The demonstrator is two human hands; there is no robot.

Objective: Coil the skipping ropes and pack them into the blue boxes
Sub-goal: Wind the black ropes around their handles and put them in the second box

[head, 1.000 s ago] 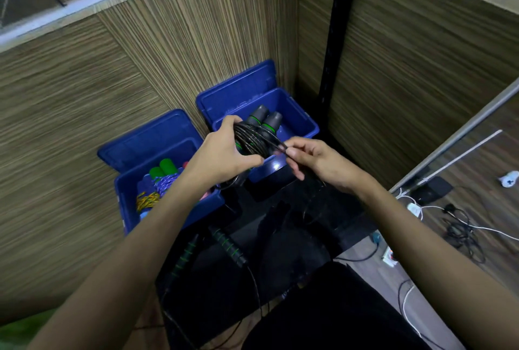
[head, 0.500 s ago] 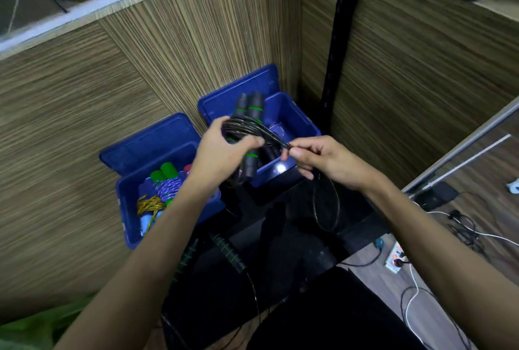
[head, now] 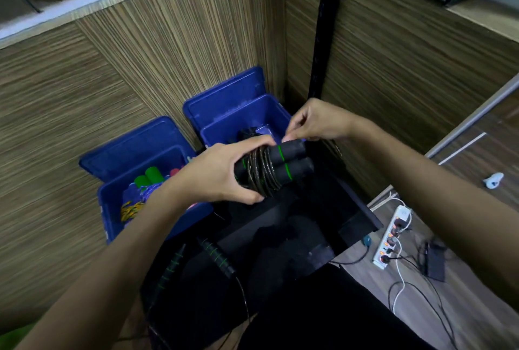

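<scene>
Left hand (head: 216,172) fingers curl round black skipping rope handles (head: 289,162) (cord wound on). Right hand (head: 317,122) fingers pinch cord end, 12 o'clock of handles, over right blue box (head: 241,124).

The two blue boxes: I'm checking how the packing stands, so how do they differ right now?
The left blue box holds colourful ropes with green handles; the right blue box shows only something dark inside. The left blue box sits nearer the person, the right blue box farther back in the corner. The right hand hovers over the right blue box; the left forearm crosses the left blue box. Both are open, with lids tipped against the wall.
</scene>
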